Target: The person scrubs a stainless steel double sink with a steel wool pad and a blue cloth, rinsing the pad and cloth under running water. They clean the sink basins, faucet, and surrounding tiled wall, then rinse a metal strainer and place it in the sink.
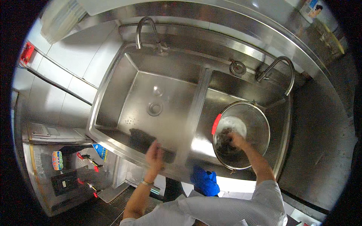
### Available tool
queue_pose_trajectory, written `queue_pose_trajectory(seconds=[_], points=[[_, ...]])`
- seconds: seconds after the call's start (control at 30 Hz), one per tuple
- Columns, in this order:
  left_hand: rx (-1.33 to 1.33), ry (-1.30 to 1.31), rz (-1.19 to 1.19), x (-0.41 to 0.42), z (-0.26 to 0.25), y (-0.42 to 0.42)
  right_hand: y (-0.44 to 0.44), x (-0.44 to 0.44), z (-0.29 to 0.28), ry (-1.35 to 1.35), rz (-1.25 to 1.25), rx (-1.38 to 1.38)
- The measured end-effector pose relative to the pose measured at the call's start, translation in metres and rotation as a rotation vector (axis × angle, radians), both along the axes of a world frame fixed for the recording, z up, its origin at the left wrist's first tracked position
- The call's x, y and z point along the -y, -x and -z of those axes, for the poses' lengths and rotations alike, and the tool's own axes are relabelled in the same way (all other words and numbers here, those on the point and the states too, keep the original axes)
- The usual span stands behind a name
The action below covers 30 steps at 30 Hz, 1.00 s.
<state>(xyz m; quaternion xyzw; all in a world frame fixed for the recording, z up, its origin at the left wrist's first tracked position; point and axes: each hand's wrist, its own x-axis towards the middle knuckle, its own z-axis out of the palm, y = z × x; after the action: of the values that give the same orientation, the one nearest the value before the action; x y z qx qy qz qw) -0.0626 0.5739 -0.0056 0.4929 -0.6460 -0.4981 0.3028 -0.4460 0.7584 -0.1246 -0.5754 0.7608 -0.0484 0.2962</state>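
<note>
In the right basin (217, 106) of a stainless steel double sink stands a round metal bucket (258, 124) with a red patch (216, 124) on its rim. My right hand (237, 140) reaches inside it, fingers down near a dark, blurred patch at the bottom; whether they grip anything is unclear. Pale foam or glare (233, 124) shows beside the fingers. My left hand (154, 154) hovers by the front edge of the left basin (172, 96), partly curled and blurred, with nothing visible in it. A blue cloth (205, 180) hangs at the sink's front, between my arms.
Two curved faucets, one at the back left (147, 21) and one at the back right (288, 65), arch over the basins. A drain strainer (237, 68) rests on the back ledge. Red-handled valves (90, 161) protrude from equipment at lower left.
</note>
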Motion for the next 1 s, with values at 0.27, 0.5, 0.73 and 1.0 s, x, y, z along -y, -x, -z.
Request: queue_pose_trajectory(seconds=[0.27,0.5,0.73,1.0], points=[[0.376,0.482,-0.011,0.056,0.0,-0.078,0.02,0.124,-0.244,0.44,0.305,0.176],[0.443,0.551,0.116,0.098,0.012,-0.117,0.04,0.33,-0.238,1.028,0.099,-0.684],[0.501,0.619,0.232,0.112,0.034,-0.171,0.028,0.49,-0.148,0.806,0.218,-0.797],[0.64,0.618,0.223,0.111,0.038,-0.17,0.041,0.551,-0.132,0.826,-0.319,-0.968]])
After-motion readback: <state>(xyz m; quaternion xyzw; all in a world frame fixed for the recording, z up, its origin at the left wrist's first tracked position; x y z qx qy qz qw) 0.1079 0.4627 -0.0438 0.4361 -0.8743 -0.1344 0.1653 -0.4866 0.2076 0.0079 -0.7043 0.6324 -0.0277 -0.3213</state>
